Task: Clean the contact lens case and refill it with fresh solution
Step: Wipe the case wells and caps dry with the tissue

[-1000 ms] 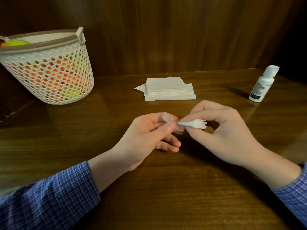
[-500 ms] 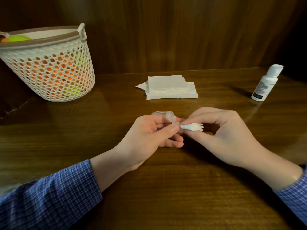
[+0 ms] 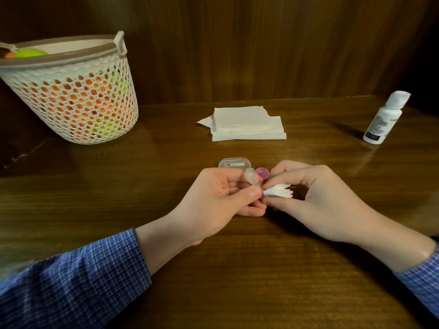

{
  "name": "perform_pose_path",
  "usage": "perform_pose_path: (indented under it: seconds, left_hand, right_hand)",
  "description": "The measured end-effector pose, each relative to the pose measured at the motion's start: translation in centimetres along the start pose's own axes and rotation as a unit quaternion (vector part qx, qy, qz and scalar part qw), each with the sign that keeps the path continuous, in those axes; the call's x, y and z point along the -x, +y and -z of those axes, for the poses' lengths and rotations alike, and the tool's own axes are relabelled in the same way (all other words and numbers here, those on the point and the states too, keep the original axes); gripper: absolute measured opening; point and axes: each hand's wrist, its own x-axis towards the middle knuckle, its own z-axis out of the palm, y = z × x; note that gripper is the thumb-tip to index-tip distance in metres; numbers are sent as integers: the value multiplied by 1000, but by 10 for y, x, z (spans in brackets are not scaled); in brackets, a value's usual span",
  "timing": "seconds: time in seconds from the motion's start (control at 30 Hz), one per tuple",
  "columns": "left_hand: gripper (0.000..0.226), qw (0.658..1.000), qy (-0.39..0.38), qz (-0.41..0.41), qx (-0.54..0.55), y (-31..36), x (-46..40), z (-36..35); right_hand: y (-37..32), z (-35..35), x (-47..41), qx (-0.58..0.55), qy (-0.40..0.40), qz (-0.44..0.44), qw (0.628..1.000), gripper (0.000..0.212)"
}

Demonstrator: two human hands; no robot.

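Head view, looking down on a dark wooden table (image 3: 213, 269).

Left hand (image 3: 221, 205): fingers curled, thumb and forefinger pinching a small clear lens case (image 3: 252, 177), held tilted just above the table at centre. One rounded cup of the case shows above the thumb; the rest is hidden by the fingers.

Right hand (image 3: 318, 198): thumb and forefinger pinching a twisted piece of white tissue (image 3: 278, 191). Its narrow end points left and meets the case at the left thumb tip; its frayed end fans out to the right, inside the curl of the hand. Cannot tell whether the tip sits inside a cup.

Just behind the hands, on the table: a purple cap (image 3: 262, 173), and beside it to the left a clear rounded box (image 3: 234, 163), partly hidden by the left knuckles.

Further back, centre: stack of folded white tissues (image 3: 247, 124), lying flat.

Far right: white solution bottle (image 3: 384, 117), upright, cap on, well apart from the hands.

Far left: white perforated basket (image 3: 78, 103) with orange and yellow-green items showing through the holes.

Both forearms in blue checked sleeves (image 3: 78, 276).
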Motion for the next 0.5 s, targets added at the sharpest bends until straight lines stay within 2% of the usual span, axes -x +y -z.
perform_pose_path:
  seconds: [0.3,0.37,0.4,0.43,0.47,0.5]
  left_hand:
    - [23,996,-42,23,73,7,-2,1]
    - [28,991,-61,36,109,9,-3,3]
    - [28,988,-72,44,130,10,-4,5]
    - [28,984,-84,52,149,11,-5,6]
    - [30,980,-93,61,167,12,-5,8]
    - [31,976,-100,70,182,12,-5,9]
  right_hand:
    - [-2,2,1,70,-2,88,994,8]
    - [-2,14,0,-30,-37,47,998,10]
    - [-1,20,-1,-152,-66,-1,986,12]
    - [-1,24,-3,-297,-88,-64,949,15]
    - [-1,27,-5,-392,-78,-107,910,19]
    - [-1,29,-6,-438,-56,-123,889,23]
